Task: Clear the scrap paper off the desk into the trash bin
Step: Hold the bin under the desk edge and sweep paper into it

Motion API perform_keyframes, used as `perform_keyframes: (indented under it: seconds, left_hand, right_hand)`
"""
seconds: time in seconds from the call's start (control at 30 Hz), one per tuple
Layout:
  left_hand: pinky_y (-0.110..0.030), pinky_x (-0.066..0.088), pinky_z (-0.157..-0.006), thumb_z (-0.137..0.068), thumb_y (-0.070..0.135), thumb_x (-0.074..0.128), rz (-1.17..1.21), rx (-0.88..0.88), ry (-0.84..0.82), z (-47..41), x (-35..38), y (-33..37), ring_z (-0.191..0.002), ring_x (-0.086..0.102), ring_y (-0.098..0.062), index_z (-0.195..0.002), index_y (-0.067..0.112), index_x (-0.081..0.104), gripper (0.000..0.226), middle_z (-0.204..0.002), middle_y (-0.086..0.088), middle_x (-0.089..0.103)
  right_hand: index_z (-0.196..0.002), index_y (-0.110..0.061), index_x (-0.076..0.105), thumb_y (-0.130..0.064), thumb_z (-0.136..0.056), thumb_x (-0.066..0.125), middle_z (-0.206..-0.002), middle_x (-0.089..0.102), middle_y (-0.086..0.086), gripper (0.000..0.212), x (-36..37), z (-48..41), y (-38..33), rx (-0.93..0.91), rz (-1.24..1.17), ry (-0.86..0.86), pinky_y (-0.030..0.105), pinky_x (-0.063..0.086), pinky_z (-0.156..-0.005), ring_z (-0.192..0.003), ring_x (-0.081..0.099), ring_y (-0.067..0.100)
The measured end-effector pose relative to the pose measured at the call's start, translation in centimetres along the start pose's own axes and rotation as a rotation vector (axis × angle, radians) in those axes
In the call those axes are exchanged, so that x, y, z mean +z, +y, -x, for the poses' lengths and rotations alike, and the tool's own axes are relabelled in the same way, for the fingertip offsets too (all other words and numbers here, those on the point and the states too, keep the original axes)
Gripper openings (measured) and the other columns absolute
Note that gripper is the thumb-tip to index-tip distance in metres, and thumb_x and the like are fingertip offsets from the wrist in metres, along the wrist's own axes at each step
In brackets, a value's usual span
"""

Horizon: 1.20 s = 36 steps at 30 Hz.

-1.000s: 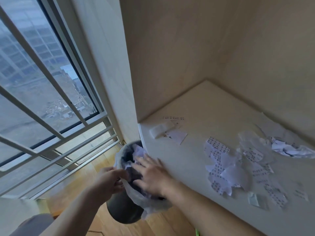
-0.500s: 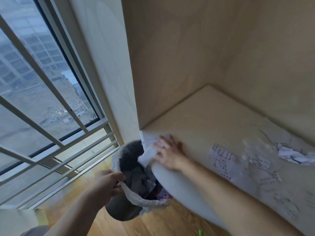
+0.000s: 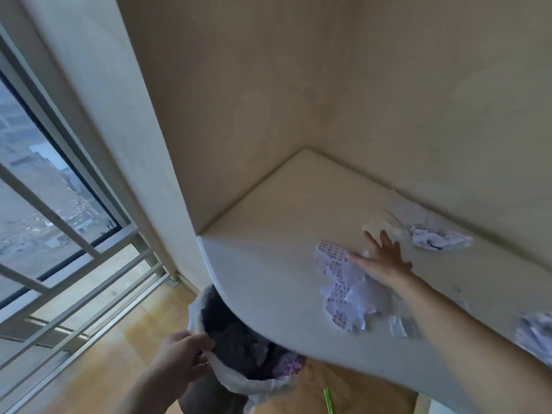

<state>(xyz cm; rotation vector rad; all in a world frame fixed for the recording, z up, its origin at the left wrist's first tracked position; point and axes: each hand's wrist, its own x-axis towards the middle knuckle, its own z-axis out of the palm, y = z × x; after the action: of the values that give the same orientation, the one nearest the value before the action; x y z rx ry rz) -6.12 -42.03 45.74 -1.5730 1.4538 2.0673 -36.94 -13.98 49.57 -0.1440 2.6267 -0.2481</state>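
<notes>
Torn printed scrap paper [image 3: 343, 288] lies in a heap on the pale desk [image 3: 268, 264]. My right hand [image 3: 382, 261] rests flat on the far side of that heap, fingers spread, holding nothing. A crumpled paper ball [image 3: 439, 240] sits by the back wall, and another crumpled piece [image 3: 534, 333] lies at the right edge. The dark trash bin [image 3: 236, 345] with a white liner stands on the floor under the desk's left edge, paper inside it. My left hand [image 3: 185, 354] grips the liner at the bin's rim.
A window with metal rails [image 3: 59, 234] fills the left side. Wooden panels wall the desk at the left and back. The floor [image 3: 119, 339] is wood, with a green stick [image 3: 328, 398] lying on it under the desk.
My right hand pushed the scraps at the desk's left corner off toward the bin, then moved right onto the large heap. My left hand stayed on the liner.
</notes>
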Motion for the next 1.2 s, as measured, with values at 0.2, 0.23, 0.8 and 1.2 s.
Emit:
perform_keyframes:
  seconds: [0.2,0.23,0.8,1.2]
  left_hand:
    - [-0.054,0.052,-0.075,-0.070,-0.014,0.057,0.014,-0.033,-0.054,-0.2,3.2,-2.1,-0.055,0.049,-0.026,-0.077,-0.007,0.058,0.010,-0.060,-0.016,0.049]
    - [-0.047,0.052,-0.068,-0.070,-0.014,0.058,0.006,-0.035,-0.055,-0.2,3.5,-2.4,-0.055,0.049,-0.025,-0.080,-0.007,0.059,0.012,-0.062,-0.016,0.050]
    - [-0.036,0.054,-0.053,-0.076,-0.012,0.055,0.011,0.015,-0.143,2.2,2.0,-3.8,-0.055,0.045,-0.025,-0.086,-0.001,0.051,0.016,-0.070,-0.014,0.041]
    - [-0.039,0.058,-0.050,-0.084,-0.008,0.056,-0.042,0.019,-0.153,4.2,2.3,-5.1,-0.064,0.050,-0.030,-0.094,-0.009,0.056,0.011,-0.078,-0.020,0.047]
  right_hand:
    - [-0.150,-0.043,0.004,-0.076,-0.081,0.036,-0.161,-0.020,-0.007,0.083,4.6,1.2,2.3,-0.084,0.071,0.034,0.064,0.001,-0.114,-0.148,-0.017,0.029]
    - [-0.151,-0.042,0.004,-0.075,-0.083,0.035,-0.161,-0.019,-0.007,0.081,5.6,2.0,1.6,-0.129,0.082,0.059,0.063,0.000,-0.115,-0.148,-0.017,0.029]
    - [-0.149,-0.037,0.019,-0.048,-0.095,0.041,-0.163,-0.009,-0.005,0.059,15.6,16.9,-8.1,-0.691,0.287,-0.063,0.055,-0.011,-0.117,-0.147,-0.020,0.024]
    - [-0.143,-0.029,0.040,-0.027,-0.094,0.052,-0.156,0.033,-0.007,0.050,9.7,20.0,-1.8,-0.647,-0.260,0.027,0.032,0.024,-0.118,-0.142,0.029,0.011]
